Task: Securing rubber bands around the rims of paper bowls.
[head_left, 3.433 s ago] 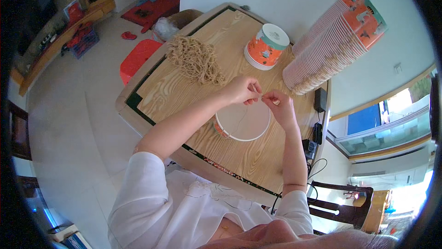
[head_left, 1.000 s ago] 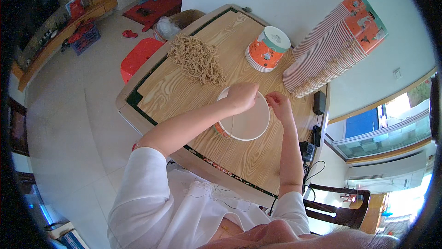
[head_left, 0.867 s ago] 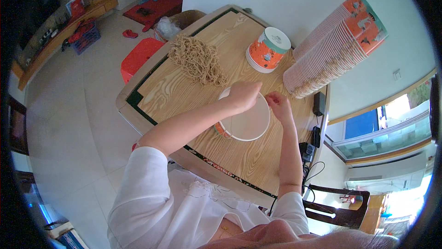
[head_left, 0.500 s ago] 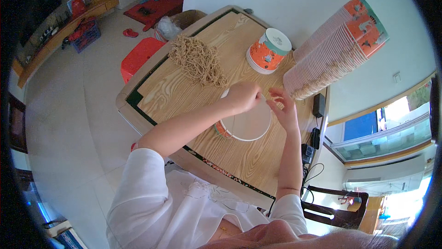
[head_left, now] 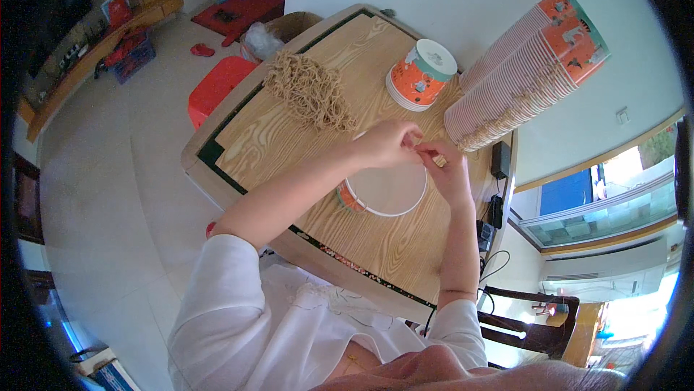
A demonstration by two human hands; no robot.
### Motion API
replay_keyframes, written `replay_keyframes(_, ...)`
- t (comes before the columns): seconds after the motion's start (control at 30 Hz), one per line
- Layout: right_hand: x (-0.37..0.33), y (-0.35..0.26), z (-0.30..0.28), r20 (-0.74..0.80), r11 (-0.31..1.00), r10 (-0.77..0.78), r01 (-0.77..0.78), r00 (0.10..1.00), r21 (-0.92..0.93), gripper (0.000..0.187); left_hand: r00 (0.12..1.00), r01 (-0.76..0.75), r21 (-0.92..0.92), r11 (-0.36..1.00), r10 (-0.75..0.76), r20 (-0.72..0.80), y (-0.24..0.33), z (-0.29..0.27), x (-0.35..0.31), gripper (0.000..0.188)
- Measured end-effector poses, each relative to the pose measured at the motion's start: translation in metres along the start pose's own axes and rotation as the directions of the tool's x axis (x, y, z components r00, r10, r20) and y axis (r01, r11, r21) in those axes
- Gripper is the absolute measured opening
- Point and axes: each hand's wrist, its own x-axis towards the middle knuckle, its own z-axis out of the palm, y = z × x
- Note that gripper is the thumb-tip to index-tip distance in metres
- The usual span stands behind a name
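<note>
A paper bucket [head_left: 390,192] with a white inside and an orange printed outside stands open on the table in front of me. A thin cord end seems to show at its left rim. Over its far right rim my left hand [head_left: 392,143] is closed, fingers curled together. My right hand [head_left: 445,165] meets it there in a pinch, fingertips touching or nearly so. Whatever lies between the fingertips is too small to make out. A tangled heap of tan cords [head_left: 311,92] lies beyond my left forearm.
An upside-down orange and green paper bucket [head_left: 421,76] stands at the back. Tall nested stacks of buckets [head_left: 524,76], with tan cord ends along one side, stand at the right by the wall. Black power adapters [head_left: 499,160] sit at the table's right edge. A red stool [head_left: 219,87] is beyond the left edge.
My right hand's fingers have closed into a pinch and come over to my left hand's fingertips. My left hand has turned slightly and stays above the bucket's rim.
</note>
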Motion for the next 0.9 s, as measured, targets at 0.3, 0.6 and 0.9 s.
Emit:
replay_keyframes(0.3, -0.002, -0.006, 0.000, -0.018, 0.995, 0.064, -0.065, 0.998, -0.078, 0.012, 0.947, 0.243, 0.020, 0.970, -0.242, 0.211, -0.018, -0.006, 0.008, 0.016)
replay_keyframes(0.6, -0.001, -0.001, -0.002, 0.003, 0.991, -0.035, 0.035, 0.999, -0.128, 0.010, 0.872, 0.445, -0.276, 0.852, -0.342, 0.349, -0.021, 0.003, 0.014, 0.012)
replay_keyframes(0.9, -0.003, 0.021, -0.004, 0.024, 0.996, 0.077, -0.076, 0.997, -0.057, 0.009, 0.933, 0.334, -0.168, 0.927, -0.299, 0.202, -0.028, 0.007, 0.013, 0.014)
